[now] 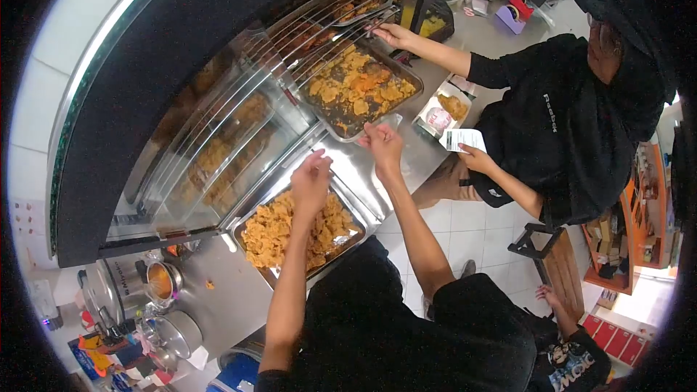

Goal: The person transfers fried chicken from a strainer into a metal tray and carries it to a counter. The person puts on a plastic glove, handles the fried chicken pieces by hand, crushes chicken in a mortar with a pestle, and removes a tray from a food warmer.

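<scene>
My left hand is raised above a metal tray of fried chicken pieces. Its fingers are curled together, and what they hold, if anything, cannot be made out. My right hand pinches at a piece of clear plastic by the near edge of a second tray. Whether its fingertips also touch that tray is unclear. Broken fried pieces and crumbs lie over the second tray's dark bottom. Part of the chicken in the lower tray is hidden behind my left forearm.
A glass display case with wire racks stands at left. Across from me, a co-worker's hand reaches to the rack; the other holds a paper slip. A box with food is nearby. Pots stand lower left.
</scene>
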Demonstrator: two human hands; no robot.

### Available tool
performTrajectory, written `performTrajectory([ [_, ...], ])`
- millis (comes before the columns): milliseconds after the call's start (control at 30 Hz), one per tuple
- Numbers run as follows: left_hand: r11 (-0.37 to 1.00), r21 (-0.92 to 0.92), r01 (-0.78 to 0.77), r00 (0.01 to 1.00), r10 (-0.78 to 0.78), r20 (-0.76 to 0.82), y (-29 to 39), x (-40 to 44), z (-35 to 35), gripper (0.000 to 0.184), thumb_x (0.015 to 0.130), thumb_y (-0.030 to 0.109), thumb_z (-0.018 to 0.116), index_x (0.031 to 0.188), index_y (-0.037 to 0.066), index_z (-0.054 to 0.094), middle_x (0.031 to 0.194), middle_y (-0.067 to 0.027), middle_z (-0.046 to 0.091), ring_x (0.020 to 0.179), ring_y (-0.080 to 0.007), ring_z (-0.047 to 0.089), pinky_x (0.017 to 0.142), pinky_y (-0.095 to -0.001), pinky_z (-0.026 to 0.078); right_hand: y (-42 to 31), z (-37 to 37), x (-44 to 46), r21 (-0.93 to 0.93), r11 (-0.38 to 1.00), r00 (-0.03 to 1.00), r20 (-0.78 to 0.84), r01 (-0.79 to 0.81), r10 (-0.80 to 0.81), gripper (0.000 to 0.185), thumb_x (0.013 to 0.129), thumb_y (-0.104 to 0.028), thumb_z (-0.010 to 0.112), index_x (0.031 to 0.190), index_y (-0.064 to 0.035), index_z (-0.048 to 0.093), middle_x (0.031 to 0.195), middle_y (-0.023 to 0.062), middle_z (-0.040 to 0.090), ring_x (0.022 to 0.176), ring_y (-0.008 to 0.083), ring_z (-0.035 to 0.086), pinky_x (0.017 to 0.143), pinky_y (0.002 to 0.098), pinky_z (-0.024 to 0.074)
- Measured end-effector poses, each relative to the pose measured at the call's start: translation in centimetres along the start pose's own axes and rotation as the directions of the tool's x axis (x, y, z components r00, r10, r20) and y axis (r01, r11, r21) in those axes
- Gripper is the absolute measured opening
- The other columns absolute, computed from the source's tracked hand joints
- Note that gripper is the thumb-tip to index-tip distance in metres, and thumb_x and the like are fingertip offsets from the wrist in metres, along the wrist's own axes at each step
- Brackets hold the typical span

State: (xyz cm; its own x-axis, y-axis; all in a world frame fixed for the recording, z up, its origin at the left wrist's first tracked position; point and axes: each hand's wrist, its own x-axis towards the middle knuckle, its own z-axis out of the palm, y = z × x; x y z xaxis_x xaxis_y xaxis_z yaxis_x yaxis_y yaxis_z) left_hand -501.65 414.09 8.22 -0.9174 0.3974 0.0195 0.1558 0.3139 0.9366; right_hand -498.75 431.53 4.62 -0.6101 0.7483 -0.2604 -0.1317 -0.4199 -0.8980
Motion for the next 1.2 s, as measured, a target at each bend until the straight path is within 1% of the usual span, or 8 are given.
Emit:
performTrajectory([
  [67,0.880,-0.350,0.321,0.946,-0.312,0.081,0.7,2.0,1.6,0.038,0.093,0.025,0.061,0.118,-0.003,0.058,0.092,-0.0096,0.067,0.072,-0.0146,0.065,0.056,-0.0245,0.049,0.1,-0.4,-0.5,0.034,0.999,1.000,0.013,0.013,-0.013,0.018,0.089,-0.009,0.066,0.076,-0.0049,0.053,0.068,0.0048,0.061,0.058,0.0124,0.061,0.054,0.0249,0.0530],
  [233,0.742,-0.568,0.356,0.919,-0.389,0.068,0.2,4.6,4.3,0.025,0.090,0.022,0.066,0.099,0.004,0.052,0.087,-0.0055,0.063,0.068,-0.0140,0.062,0.056,-0.0261,0.053,-0.9,-0.8,-1.9,0.050,0.999,0.999,0.038,0.015,-0.017,0.020,0.088,-0.008,0.067,0.076,-0.0047,0.052,0.068,0.0071,0.062,0.058,0.0145,0.063,0.053,0.0255,0.0531],
  [433,0.795,-0.476,0.375,0.900,-0.435,-0.016,0.0,4.9,5.3,0.020,0.083,0.005,0.069,0.095,0.001,0.054,0.081,-0.0076,0.063,0.061,-0.0142,0.060,0.052,-0.0272,0.052,-1.3,-2.6,-2.0,0.038,0.999,0.998,0.059,-0.006,0.004,0.022,0.088,-0.012,0.068,0.076,-0.0050,0.051,0.068,0.0081,0.063,0.056,0.0138,0.062,0.052,0.0258,0.0521],
  [633,0.738,-0.542,0.402,0.893,-0.448,0.051,0.9,3.1,5.2,0.020,0.080,0.003,0.071,0.092,-0.002,0.055,0.077,-0.0087,0.063,0.052,-0.0133,0.057,0.047,-0.0261,0.049,-5.3,-6.1,2.0,-0.006,0.995,0.969,-0.226,0.104,-0.103,0.024,0.091,-0.026,0.067,0.082,-0.0093,0.052,0.061,-0.0009,0.049,0.047,0.0098,0.049,0.040,0.0217,0.0380],
  [700,0.736,-0.503,0.452,0.870,-0.489,0.065,2.2,2.5,4.6,0.021,0.081,0.004,0.071,0.094,-0.002,0.055,0.076,-0.0084,0.062,0.052,-0.0120,0.055,0.047,-0.0245,0.048,-3.7,-10.3,7.2,-0.532,0.834,0.882,-0.308,0.150,-0.355,0.040,0.088,-0.041,0.066,0.095,-0.0032,0.056,0.076,0.0048,0.053,0.070,0.0185,0.056,0.064,0.0310,0.0460],
  [800,0.724,-0.530,0.441,0.879,-0.467,0.092,2.0,1.8,4.3,0.023,0.081,0.005,0.071,0.096,-0.003,0.055,0.077,-0.0087,0.062,0.054,-0.0119,0.055,0.048,-0.0246,0.048,-6.3,-12.4,10.5,-0.809,0.515,0.851,-0.037,0.282,-0.524,0.044,0.088,-0.039,0.064,0.107,0.0012,0.062,0.097,0.0198,0.066,0.090,0.0266,0.063,0.080,0.0380,0.0461],
  [967,0.738,-0.486,0.467,0.878,-0.452,0.158,2.1,0.7,3.0,0.037,0.082,0.011,0.072,0.106,-0.008,0.052,0.084,-0.0106,0.062,0.057,-0.0131,0.056,0.054,-0.0264,0.050,-11.7,-10.9,12.0,-0.872,0.468,0.990,0.114,0.142,-0.088,0.038,0.091,-0.035,0.063,0.090,0.0028,0.067,0.073,0.0047,0.064,0.071,0.0162,0.057,0.071,0.0322,0.0461],
  [1200,0.757,-0.354,0.550,0.830,-0.542,0.132,4.1,0.7,2.0,0.041,0.092,0.037,0.061,0.105,-0.001,0.060,0.077,-0.0049,0.061,0.064,-0.0116,0.056,0.050,-0.0257,0.048,-9.7,-13.6,14.8,-0.784,0.510,0.935,0.321,0.353,-0.154,0.035,0.093,-0.035,0.061,0.090,-0.0005,0.068,0.072,0.0047,0.063,0.070,0.0094,0.053,0.068,0.0277,0.0439],
])
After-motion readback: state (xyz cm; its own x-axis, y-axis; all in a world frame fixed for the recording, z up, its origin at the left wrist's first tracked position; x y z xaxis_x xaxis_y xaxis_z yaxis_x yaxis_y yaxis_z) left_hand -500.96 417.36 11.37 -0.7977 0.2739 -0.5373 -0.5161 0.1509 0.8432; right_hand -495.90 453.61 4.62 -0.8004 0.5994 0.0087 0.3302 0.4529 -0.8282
